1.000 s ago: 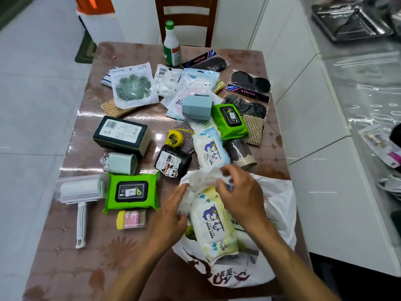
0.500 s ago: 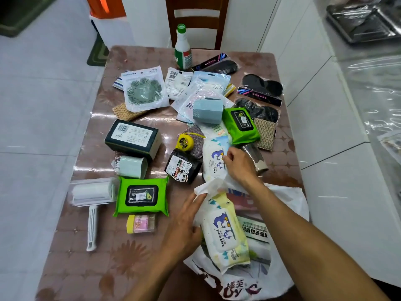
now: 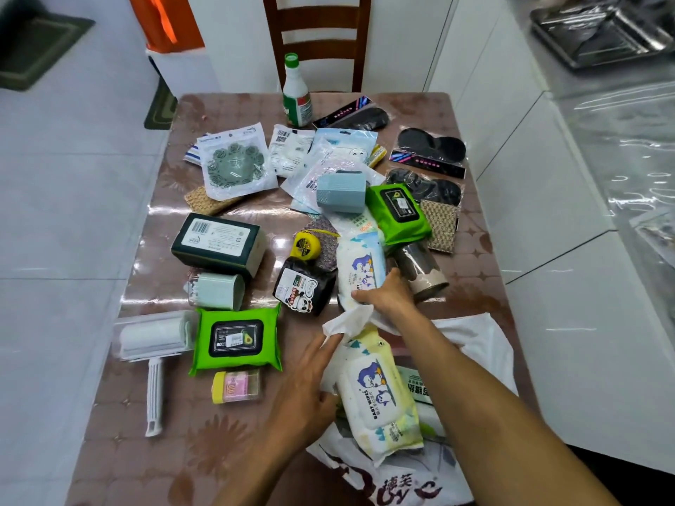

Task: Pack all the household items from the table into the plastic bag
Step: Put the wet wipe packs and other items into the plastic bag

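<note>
A brown table point(image 3: 120, 451) with a shiny clear cover stands on a white tiled floor, with a wooden chair point(image 3: 317, 34) at its far end, at 12 o'clock.

Nearest, at 6 o'clock, lies the white plastic bag point(image 3: 478, 345), its mouth toward the middle of the table. A wipes pack point(image 3: 378, 396) with a penguin picture lies in the mouth. The left hand point(image 3: 303, 392) holds the bag's rim, the thumb and fingers pinching the white film at the left side of the pack. The right hand point(image 3: 387, 295) reaches over the bag and grips the near end of a second wipes pack point(image 3: 359, 266), which lies on the table just beyond the bag.

At 9 o'clock from the bag are a green pack point(image 3: 235, 339), a small pink box point(image 3: 237, 386) and a lint roller point(image 3: 153, 345). Further away are a black panda pack point(image 3: 305, 284), a yellow tape measure point(image 3: 306, 246), a dark box point(image 3: 219, 242) and a metal cup point(image 3: 420, 268) lying on its side just at the right of the right hand. At 12 o'clock, far, stands a bottle point(image 3: 296, 93) with a green cap.
</note>
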{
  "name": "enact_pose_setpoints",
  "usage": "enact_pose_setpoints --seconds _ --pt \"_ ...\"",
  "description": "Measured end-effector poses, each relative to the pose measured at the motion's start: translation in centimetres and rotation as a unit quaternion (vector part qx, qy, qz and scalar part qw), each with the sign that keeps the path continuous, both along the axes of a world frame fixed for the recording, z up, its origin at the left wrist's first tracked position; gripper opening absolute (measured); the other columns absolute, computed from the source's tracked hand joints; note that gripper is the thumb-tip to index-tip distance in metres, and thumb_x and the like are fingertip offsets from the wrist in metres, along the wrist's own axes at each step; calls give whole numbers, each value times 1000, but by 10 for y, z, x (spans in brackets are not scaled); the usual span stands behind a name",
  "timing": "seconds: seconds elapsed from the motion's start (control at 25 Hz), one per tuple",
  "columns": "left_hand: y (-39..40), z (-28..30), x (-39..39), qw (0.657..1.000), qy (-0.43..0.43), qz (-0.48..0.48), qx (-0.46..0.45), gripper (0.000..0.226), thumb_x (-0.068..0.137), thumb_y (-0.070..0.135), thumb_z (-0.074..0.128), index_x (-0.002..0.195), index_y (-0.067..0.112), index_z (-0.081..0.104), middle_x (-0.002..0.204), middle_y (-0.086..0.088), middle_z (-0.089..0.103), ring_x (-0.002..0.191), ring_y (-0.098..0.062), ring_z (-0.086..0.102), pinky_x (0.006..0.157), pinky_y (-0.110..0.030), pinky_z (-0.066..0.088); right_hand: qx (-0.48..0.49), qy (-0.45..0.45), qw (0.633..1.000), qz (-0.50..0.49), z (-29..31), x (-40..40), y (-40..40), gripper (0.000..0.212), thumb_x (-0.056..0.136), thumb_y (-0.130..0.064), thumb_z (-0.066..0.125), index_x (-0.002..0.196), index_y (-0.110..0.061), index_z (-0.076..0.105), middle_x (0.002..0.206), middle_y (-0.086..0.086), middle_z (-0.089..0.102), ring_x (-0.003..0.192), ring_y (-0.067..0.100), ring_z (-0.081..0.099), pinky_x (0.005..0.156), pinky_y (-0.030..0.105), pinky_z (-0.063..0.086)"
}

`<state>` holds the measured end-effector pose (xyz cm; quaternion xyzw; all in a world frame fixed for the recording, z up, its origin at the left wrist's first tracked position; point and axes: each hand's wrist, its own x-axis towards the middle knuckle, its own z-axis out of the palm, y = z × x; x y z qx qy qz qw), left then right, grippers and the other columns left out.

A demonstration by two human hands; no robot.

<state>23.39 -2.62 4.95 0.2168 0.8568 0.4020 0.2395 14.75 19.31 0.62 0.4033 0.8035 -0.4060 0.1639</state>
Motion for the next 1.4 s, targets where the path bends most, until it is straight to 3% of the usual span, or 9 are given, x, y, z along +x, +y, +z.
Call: enact_pose_setpoints --seconds 0.28,0.56,0.72,0.84,0.92,1.0,1.12,1.28,1.4 --pt "-4 -8 2 1000 -5 12 -28 91 69 0 51 149 38 27 151 18 18 128 -20 50 76 5 32 140 41 988 43 11 -6 -10 63 67 -39 84 116 -14 53 122 13 46 104 36 58 87 40 48" --pt "-1 0 -1 999 -24 32 -7 89 71 5 52 148 41 27 156 7 28 126 -16 49 73 -5 42 -21 235 965 -111 50 46 26 40 72 -37 82 102 -26 59 106 6 66 85 24 68 69 40 59" --pt "2 -2 0 1000 -16 18 -10 88 71 9 54 147 44 25 152 10 30 123 -19 51 70 -1 38 -201 254 927 -191 54 71 39 22 80 -11 78 92 -22 63 100 13 72 78 23 69 63 30 59" --pt "1 -5 -2 999 -22 30 1 86 66 12 48 143 45 28 152 11 32 132 -8 40 79 5 33 -158 247 952 -82 40 63 33 29 75 -25 82 97 -22 64 107 11 70 87 25 68 76 42 60" --pt "2 -4 -3 999 -26 35 -5 85 67 12 48 144 44 29 153 9 32 130 -1 36 79 7 31 -61 260 964 2 31 62 28 37 75 -31 82 105 -20 64 114 0 61 95 19 62 81 37 56" --pt "2 -3 -2 999 -30 38 4 85 69 6 51 143 43 28 153 7 31 131 -1 33 80 7 31 -61 304 951 -6 38 60 24 20 80 -24 78 95 -21 65 101 -1 61 87 17 60 75 37 52" --pt "2 -1 -1 999 -18 42 23 88 72 -4 56 142 42 27 148 11 31 134 -12 39 95 -7 36 -149 354 916 -119 74 69 23 17 86 -11 71 77 -23 64 77 2 64 70 18 61 61 37 52" --pt "9 2 -3 998 -24 57 17 89 74 -2 60 149 34 28 143 16 34 114 -34 57 93 -38 49 -177 441 845 -247 131 147 47 13 83 -15 69 73 -23 66 74 -2 66 69 13 61 63 26 53" --pt "17 3 0 997 -33 76 9 91 75 -2 61 150 34 25 139 16 35 106 -38 60 94 -42 49 -145 387 873 -260 136 211 41 4 78 -21 70 78 -19 66 82 10 67 74 20 64 63 30 55"
